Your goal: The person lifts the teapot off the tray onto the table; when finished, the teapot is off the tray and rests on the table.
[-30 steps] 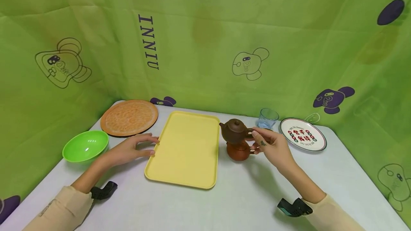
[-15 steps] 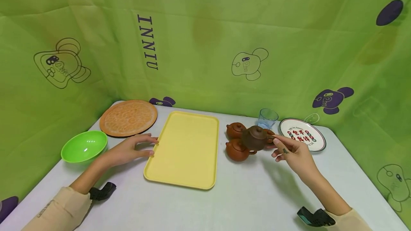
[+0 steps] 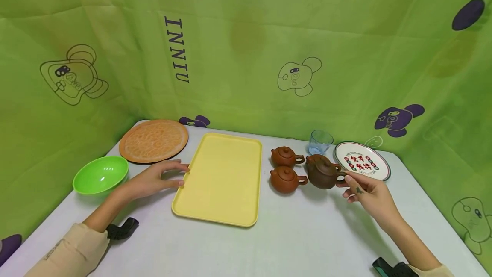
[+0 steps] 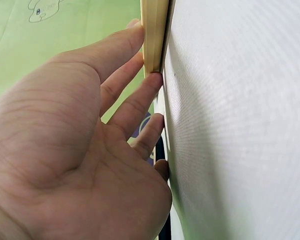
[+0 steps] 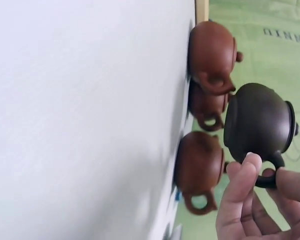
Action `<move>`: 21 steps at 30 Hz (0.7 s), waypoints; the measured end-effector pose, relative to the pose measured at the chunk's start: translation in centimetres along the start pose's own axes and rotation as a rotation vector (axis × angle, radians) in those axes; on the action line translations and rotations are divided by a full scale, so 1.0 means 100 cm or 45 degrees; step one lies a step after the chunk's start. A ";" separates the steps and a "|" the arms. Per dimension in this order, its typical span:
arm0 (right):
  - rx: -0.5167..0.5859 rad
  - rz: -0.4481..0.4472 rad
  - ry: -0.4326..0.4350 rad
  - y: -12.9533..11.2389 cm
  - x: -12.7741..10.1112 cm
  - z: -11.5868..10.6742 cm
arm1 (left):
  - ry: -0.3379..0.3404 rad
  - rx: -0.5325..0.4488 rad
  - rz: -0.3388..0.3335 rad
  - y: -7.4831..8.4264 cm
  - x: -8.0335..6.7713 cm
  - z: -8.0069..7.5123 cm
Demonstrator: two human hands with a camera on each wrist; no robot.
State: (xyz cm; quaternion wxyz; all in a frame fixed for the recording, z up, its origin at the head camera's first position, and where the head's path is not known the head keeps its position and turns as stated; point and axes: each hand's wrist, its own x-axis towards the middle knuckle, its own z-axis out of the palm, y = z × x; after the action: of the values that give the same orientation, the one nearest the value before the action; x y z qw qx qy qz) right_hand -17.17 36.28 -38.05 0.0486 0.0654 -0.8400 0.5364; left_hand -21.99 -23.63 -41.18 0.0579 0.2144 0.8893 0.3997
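My right hand (image 3: 370,195) pinches the handle of a dark brown teapot (image 3: 321,174) between thumb and fingers. In the right wrist view the dark teapot (image 5: 260,120) is held up off the table, lid on. Below and behind it, mostly covered in the head view, is a reddish-brown teapot (image 5: 199,160). Two more reddish-brown teapots, a rear one (image 3: 283,157) and a front one (image 3: 285,180), stand to its left. My left hand (image 3: 151,179) has its fingertips and thumb at the left edge of a yellow tray (image 3: 221,178), fingers loosely extended.
On the left are a green bowl (image 3: 101,176) and a round orange mat (image 3: 153,141). A blue glass (image 3: 320,142) stands at the back right, beside a white plate (image 3: 363,161) with red lettering. Green cloth (image 3: 238,54) hangs behind the white table (image 3: 215,251).
My right hand has carried the dark teapot rightward, from over the two left reddish-brown teapots to over the third one. My left hand stays at the tray edge.
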 end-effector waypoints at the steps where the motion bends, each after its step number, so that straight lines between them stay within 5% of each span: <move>1: -0.018 0.000 0.004 0.002 -0.001 -0.002 | -0.002 -0.001 0.002 0.000 0.000 0.000; 21: -0.133 0.016 -0.023 0.026 -0.007 -0.012 | -0.005 0.007 0.006 0.001 0.001 -0.001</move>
State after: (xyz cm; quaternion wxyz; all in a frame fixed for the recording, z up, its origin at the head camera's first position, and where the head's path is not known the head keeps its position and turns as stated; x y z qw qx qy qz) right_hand -16.86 38.52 -40.00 0.0410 0.0622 -0.8676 0.4916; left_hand -22.09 -23.57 -41.07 0.0580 0.2175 0.8898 0.3970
